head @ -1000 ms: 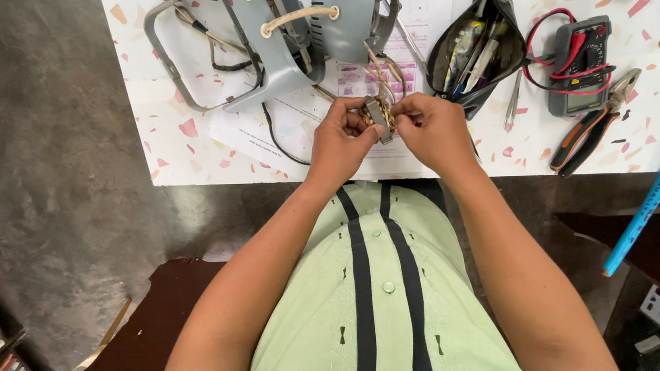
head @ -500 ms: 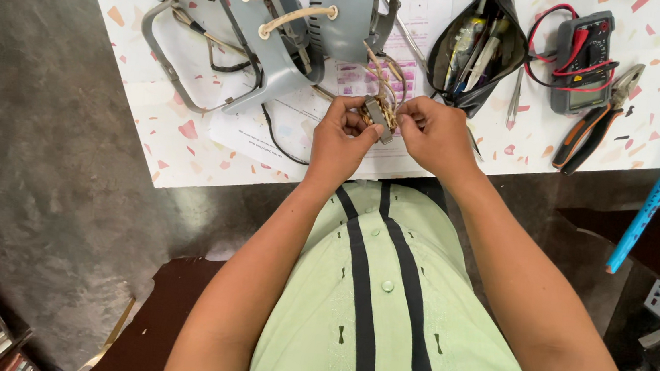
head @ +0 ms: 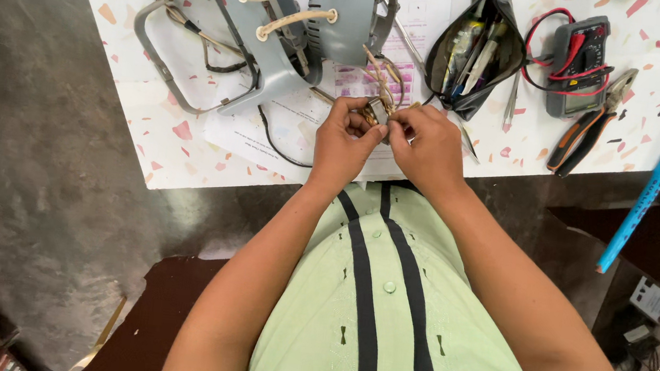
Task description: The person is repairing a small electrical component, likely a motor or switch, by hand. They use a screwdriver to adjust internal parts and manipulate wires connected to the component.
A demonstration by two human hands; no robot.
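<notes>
Left hand (head: 344, 136) and right hand (head: 429, 143) both pinched shut on a small metal part (head: 376, 112) with wires (head: 380, 81), held over the table (head: 189, 144) edge, just below the grey fan motor (head: 313, 22). Pouch (head: 472, 54), meter (head: 577, 64), pliers (head: 585, 129) to the right.

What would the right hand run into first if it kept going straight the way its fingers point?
The right hand points up-left, so it would likely first meet the small wired part pinched between both hands, then the grey motor housing. Depth is unclear.
</notes>
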